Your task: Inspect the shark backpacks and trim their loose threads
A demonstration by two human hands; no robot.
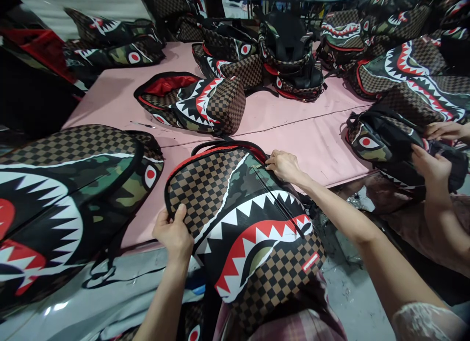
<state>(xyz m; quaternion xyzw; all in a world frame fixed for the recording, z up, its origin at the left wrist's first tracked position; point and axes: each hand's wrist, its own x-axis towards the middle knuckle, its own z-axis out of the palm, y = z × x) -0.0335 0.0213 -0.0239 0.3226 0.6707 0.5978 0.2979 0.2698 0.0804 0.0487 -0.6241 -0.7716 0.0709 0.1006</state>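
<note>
A backpack (253, 233) with brown-and-black checks, camouflage and a toothed shark mouth leans between the pink table's edge and my lap, its front toward me. My left hand (175, 233) grips its left edge, thumb on the checked front panel. At the upper right edge, beside the red-lined opening, my right hand (282, 166) is closed in a pinch. A small dark tip shows at those fingers, but I cannot make out what it is. Thin dark strands (279, 199) run from near there down across the front panel.
On the pink table (312, 130) lies another shark backpack (209, 103) with its red lining showing. A large one (73, 184) lies at left. Several more are piled at the back and right. At far right, another person's hands (435, 165) handle a backpack (382, 140).
</note>
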